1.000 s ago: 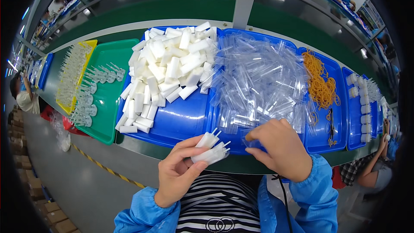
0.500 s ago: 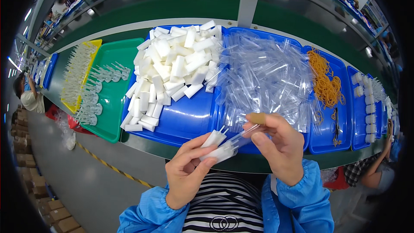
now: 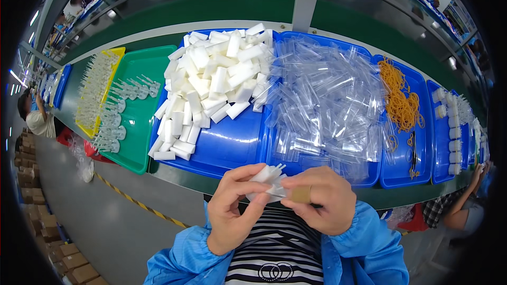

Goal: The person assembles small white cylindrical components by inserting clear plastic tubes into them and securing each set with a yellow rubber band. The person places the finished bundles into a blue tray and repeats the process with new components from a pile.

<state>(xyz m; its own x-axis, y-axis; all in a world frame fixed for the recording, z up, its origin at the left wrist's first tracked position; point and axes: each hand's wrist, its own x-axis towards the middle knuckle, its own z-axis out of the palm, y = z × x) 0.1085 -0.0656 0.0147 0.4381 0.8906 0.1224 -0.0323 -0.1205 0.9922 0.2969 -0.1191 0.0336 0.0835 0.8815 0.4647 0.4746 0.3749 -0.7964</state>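
Observation:
In front of my striped shirt, my left hand (image 3: 235, 208) grips white foam pieces (image 3: 265, 175) with thin clear prongs sticking out of the top. Against the same bundle, my right hand (image 3: 330, 200) is closed, a tan wrap (image 3: 301, 194) around one finger. Clear film (image 3: 277, 190) shows between the two hands; the right fingertips pinch at it, partly hidden. Just beyond my hands lie a heap of white foam blocks (image 3: 211, 82) in a blue tray (image 3: 227, 140) and a spread of clear plastic sleeves (image 3: 330, 97).
To the left, a green tray (image 3: 138, 145) and a yellow tray (image 3: 120, 54) hold clear stemmed parts (image 3: 112, 121). On the right, a blue tray (image 3: 398, 177) has orange rubber bands (image 3: 400, 106) and a dark thin tool (image 3: 414, 153). White cylinders (image 3: 454, 145) stand farther right. Metal post (image 3: 308, 0) behind.
My right hand has come down and left onto the bundle, and the clear sleeve it held stretched out is now close against the foam. My left hand keeps its hold.

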